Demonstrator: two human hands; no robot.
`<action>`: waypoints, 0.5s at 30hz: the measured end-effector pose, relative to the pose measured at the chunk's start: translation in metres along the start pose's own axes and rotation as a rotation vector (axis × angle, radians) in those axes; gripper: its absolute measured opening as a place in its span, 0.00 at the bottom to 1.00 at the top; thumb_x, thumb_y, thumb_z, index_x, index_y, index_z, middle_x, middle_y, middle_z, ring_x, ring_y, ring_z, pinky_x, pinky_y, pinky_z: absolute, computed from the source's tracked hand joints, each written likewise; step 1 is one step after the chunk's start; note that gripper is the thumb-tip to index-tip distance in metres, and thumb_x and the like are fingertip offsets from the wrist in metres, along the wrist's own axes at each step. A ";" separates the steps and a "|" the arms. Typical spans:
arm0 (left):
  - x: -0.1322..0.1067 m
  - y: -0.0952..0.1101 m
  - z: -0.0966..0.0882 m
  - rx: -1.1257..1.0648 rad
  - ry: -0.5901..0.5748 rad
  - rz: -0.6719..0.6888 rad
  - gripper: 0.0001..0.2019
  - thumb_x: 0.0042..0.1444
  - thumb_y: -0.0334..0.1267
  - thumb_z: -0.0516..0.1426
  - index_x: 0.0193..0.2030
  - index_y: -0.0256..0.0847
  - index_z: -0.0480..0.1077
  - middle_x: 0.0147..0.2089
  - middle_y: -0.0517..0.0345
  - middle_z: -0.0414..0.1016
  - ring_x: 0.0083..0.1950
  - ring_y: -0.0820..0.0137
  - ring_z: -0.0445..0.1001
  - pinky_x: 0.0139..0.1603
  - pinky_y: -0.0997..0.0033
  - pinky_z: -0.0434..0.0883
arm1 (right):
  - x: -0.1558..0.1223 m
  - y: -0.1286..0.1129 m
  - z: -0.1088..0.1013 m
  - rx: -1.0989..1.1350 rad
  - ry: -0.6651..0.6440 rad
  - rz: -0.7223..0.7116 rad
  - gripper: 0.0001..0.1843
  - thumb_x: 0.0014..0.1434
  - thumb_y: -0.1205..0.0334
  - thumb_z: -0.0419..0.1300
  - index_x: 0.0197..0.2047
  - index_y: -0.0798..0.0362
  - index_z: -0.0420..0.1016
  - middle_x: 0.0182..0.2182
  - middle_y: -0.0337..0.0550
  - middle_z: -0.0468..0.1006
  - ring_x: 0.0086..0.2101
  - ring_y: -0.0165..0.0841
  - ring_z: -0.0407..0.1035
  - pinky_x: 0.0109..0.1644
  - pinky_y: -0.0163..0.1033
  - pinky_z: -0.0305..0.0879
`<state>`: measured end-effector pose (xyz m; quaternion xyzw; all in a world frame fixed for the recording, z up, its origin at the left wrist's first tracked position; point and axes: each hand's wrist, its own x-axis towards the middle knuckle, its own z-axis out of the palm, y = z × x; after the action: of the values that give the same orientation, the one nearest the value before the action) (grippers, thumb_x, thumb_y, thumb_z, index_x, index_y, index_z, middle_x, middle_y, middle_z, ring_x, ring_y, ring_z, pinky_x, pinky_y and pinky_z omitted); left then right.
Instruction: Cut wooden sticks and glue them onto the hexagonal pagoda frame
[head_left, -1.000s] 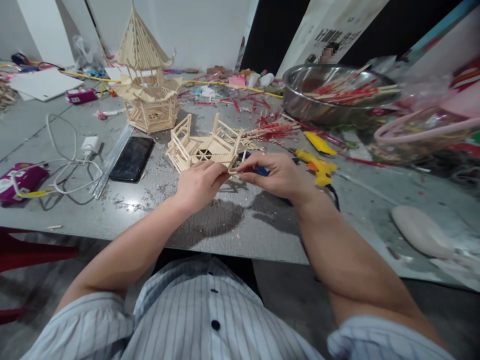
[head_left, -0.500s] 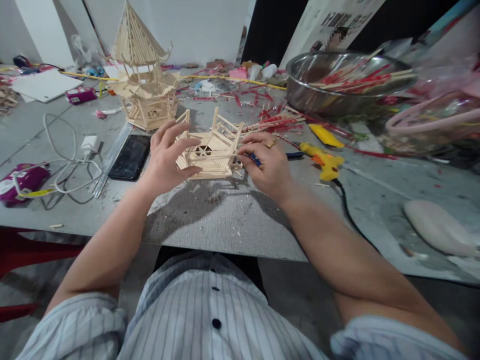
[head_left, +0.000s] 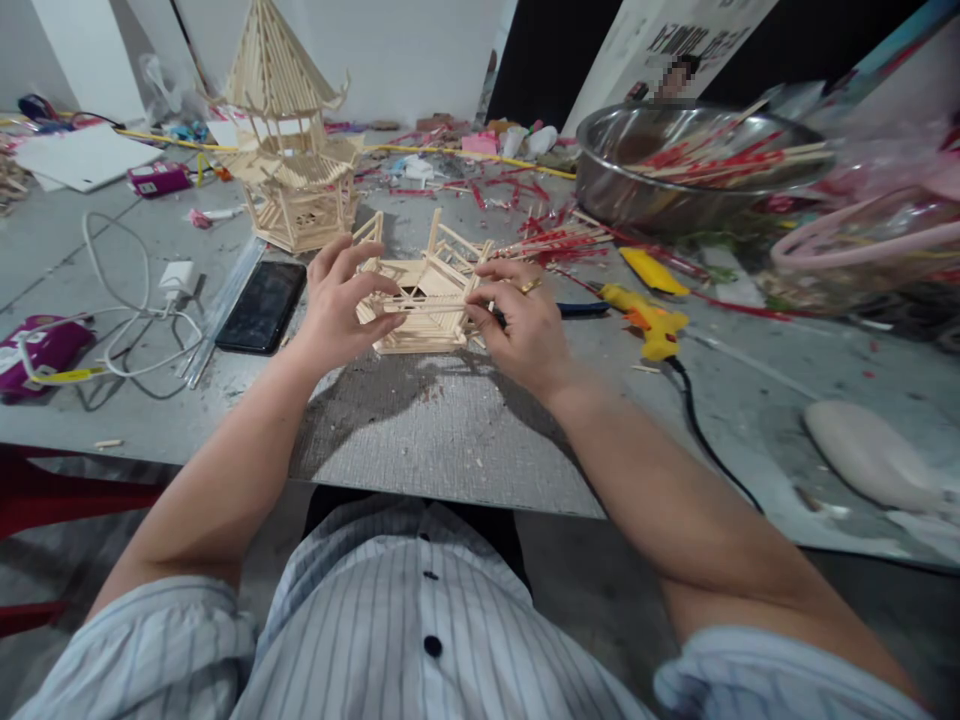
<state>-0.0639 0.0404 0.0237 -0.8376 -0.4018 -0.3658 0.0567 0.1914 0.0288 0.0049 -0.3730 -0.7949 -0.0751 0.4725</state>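
A small unfinished stick model (head_left: 420,300), a hexagonal base with railings, rests on the grey table (head_left: 450,430) in front of me. My left hand (head_left: 337,305) grips its left side, thumb on the front rail and fingers curled over the top. My right hand (head_left: 521,320), with a ring on one finger, pinches the right end of the same front rail. A finished two-tier stick pagoda (head_left: 289,150) stands behind the model, to the left.
A black phone (head_left: 262,305) and a white charger with cable (head_left: 176,280) lie to the left. A yellow glue gun (head_left: 645,320) with its black cord lies to the right. A steel bowl (head_left: 675,170) of red-tipped sticks stands far right, loose sticks scattered before it.
Both hands moved forward from the table's near side onto the model. My left hand went from pinching a stick to gripping the model's left side; my right hand came to its right end.
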 end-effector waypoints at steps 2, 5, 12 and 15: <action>0.000 -0.001 0.002 0.001 0.000 0.002 0.19 0.53 0.59 0.59 0.40 0.48 0.72 0.62 0.53 0.68 0.69 0.50 0.56 0.68 0.44 0.54 | 0.000 0.001 0.001 0.010 0.006 -0.001 0.08 0.63 0.57 0.54 0.35 0.47 0.72 0.45 0.47 0.77 0.47 0.42 0.71 0.53 0.55 0.66; 0.001 0.000 0.004 -0.006 0.006 0.003 0.17 0.53 0.58 0.60 0.40 0.47 0.72 0.61 0.53 0.69 0.68 0.51 0.57 0.68 0.45 0.54 | 0.000 0.002 0.001 0.029 -0.013 0.013 0.09 0.63 0.56 0.54 0.35 0.47 0.72 0.46 0.47 0.77 0.47 0.42 0.71 0.54 0.55 0.66; 0.002 0.001 0.005 -0.017 -0.004 -0.014 0.16 0.54 0.57 0.59 0.39 0.48 0.73 0.59 0.55 0.70 0.68 0.53 0.57 0.68 0.47 0.54 | -0.001 0.003 0.002 0.053 -0.023 0.033 0.09 0.63 0.55 0.54 0.36 0.47 0.72 0.46 0.48 0.77 0.48 0.43 0.70 0.55 0.56 0.65; 0.002 0.001 0.006 -0.019 0.003 -0.014 0.16 0.54 0.57 0.59 0.38 0.48 0.73 0.58 0.55 0.71 0.67 0.54 0.58 0.67 0.48 0.55 | -0.001 0.003 0.002 0.043 -0.027 0.032 0.08 0.63 0.57 0.53 0.36 0.47 0.72 0.46 0.48 0.77 0.49 0.43 0.70 0.56 0.56 0.65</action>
<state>-0.0594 0.0436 0.0210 -0.8347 -0.4042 -0.3711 0.0468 0.1919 0.0316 0.0024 -0.3761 -0.7966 -0.0454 0.4710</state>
